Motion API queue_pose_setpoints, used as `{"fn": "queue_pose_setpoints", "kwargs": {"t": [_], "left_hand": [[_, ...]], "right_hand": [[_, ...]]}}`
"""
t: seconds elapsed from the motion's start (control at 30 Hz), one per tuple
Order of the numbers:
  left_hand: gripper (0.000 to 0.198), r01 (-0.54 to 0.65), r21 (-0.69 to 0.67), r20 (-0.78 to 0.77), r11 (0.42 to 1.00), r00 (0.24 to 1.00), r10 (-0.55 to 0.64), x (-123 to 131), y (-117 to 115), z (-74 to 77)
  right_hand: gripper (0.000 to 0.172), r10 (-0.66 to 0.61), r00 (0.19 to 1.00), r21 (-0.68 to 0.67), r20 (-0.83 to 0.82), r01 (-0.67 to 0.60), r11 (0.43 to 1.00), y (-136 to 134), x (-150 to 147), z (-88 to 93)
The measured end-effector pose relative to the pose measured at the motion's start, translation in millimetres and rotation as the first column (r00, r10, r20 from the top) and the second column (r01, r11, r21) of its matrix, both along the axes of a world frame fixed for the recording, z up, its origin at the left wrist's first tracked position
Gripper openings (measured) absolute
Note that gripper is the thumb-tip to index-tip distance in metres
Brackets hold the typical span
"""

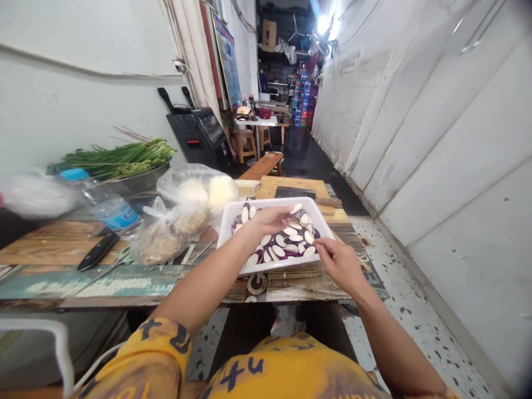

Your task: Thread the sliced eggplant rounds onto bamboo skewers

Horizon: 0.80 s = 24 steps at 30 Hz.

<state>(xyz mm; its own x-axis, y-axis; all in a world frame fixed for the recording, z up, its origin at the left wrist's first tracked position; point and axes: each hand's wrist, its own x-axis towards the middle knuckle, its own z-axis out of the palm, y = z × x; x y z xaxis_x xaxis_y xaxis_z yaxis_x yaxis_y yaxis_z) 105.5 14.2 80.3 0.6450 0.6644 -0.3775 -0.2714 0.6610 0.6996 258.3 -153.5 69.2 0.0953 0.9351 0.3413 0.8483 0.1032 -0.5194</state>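
A white plastic tray (224, 238) holds many purple-skinned eggplant slices (278, 251) with pale cut faces. Over the far side of the tray, my left hand (274, 219) pinches one eggplant slice (296, 209) between thumb and fingers. My right hand (338, 263) is at the tray's right rim, thumb and fingertips closed on what looks like a thin wooden skewer, mostly hidden against the slices. More skewers (364, 262) lie on the table, partly behind my right hand.
Behind the tray, a cleaver (295, 193) lies on a cutting board (270, 185). To the left are bagged food (160, 238), a water bottle (110, 208), a black-handled knife (97, 252) and a metal bowl (143, 180) of greens. A wall (457, 127) runs along the right.
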Motion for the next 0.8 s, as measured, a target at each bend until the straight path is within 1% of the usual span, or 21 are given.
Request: {"fn": "queue_pose_setpoints", "kwargs": {"t": [0.1,0.17,0.23,0.27,0.33,0.4,0.43,0.47,0.53,0.6,0.67,0.8], "left_hand": [[0.009,0.054,0.057,0.004,0.997,0.999,-0.055,2,-6,-0.2],[0.009,0.113,0.089,0.011,0.990,0.993,-0.115,4,-10,0.0],[0.010,0.143,0.132,0.022,0.981,0.989,-0.148,6,-12,0.1],[0.010,0.133,0.156,0.024,0.979,0.990,-0.138,6,-12,0.0],[0.009,0.043,0.167,0.027,0.985,0.998,-0.048,6,-9,-0.5],[0.010,-0.073,0.099,0.050,0.992,0.996,0.068,4,-3,-1.4],[0.011,-0.110,0.051,0.066,0.993,0.992,0.107,1,1,-1.9],[0.012,-0.121,0.006,0.080,0.993,0.989,0.120,-1,4,-2.5],[0.012,-0.065,-0.054,0.103,0.996,0.992,0.070,-7,9,-3.9],[0.012,0.027,-0.085,0.120,0.996,0.993,-0.017,-10,12,-5.2],[0.013,0.086,-0.108,0.142,0.990,0.987,-0.071,-11,12,-5.9],[0.016,0.107,-0.135,0.135,0.985,0.987,-0.088,-8,11,-5.9]], "right_hand": [[0.029,-0.027,0.995,-0.011,0.097,0.028,1.000,-15,0,7.2],[0.030,-0.048,0.990,-0.009,0.129,0.049,0.999,-17,-1,9.0],[0.030,-0.060,0.990,-0.007,0.131,0.061,0.998,-13,-2,8.4],[0.030,-0.064,0.990,-0.005,0.125,0.065,0.998,-11,-2,7.6],[0.029,-0.056,0.992,-0.004,0.116,0.057,0.998,-8,-2,6.0],[0.029,-0.036,0.994,0.000,0.108,0.036,0.999,-10,-2,5.6],[0.029,-0.024,0.994,0.002,0.102,0.024,1.000,-12,-3,5.9],[0.029,-0.015,0.996,0.005,0.091,0.014,1.000,-15,-2,6.5],[0.030,-0.010,0.998,0.018,0.063,0.009,1.000,-20,-2,8.2],[0.031,-0.014,0.999,0.030,0.041,0.013,0.999,-22,-1,9.6],[0.031,-0.014,0.999,0.031,0.030,0.013,0.999,-22,-1,10.1],[0.033,-0.011,0.999,0.017,0.042,0.010,1.000,-18,-2,9.6]]}}
